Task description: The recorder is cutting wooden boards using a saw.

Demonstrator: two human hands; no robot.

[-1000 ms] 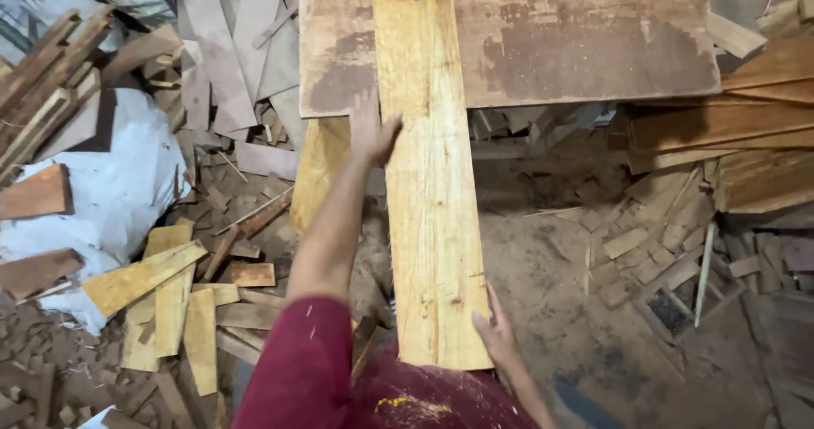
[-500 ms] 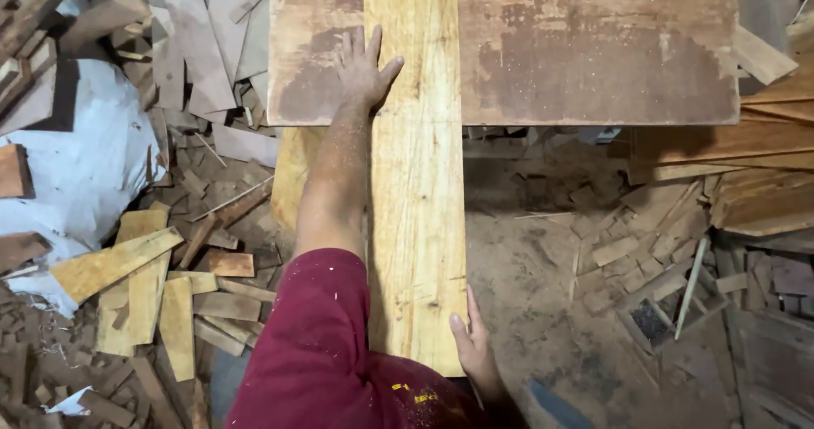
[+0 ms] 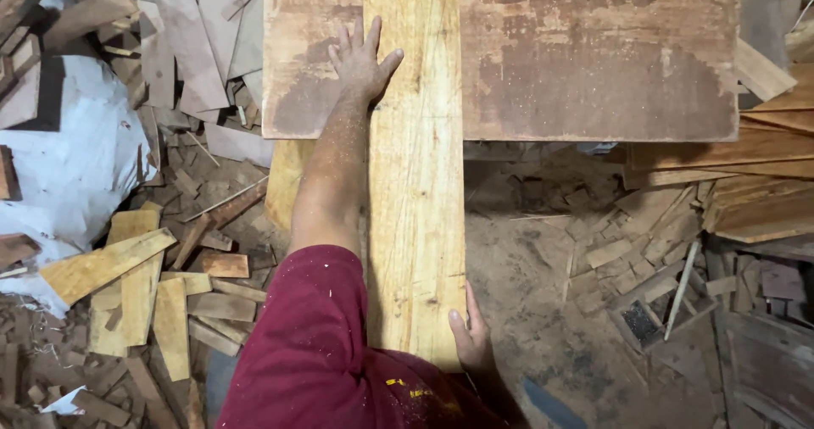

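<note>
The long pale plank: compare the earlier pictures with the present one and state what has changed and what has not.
The long pale plank has slid forward, further onto the worn brown table. The left hand, first at the table's near edge, now lies flat further up, at the plank's left edge. The right hand stays at the plank's near end. The wood offcuts and white sheet on the floor lie as before.
</note>
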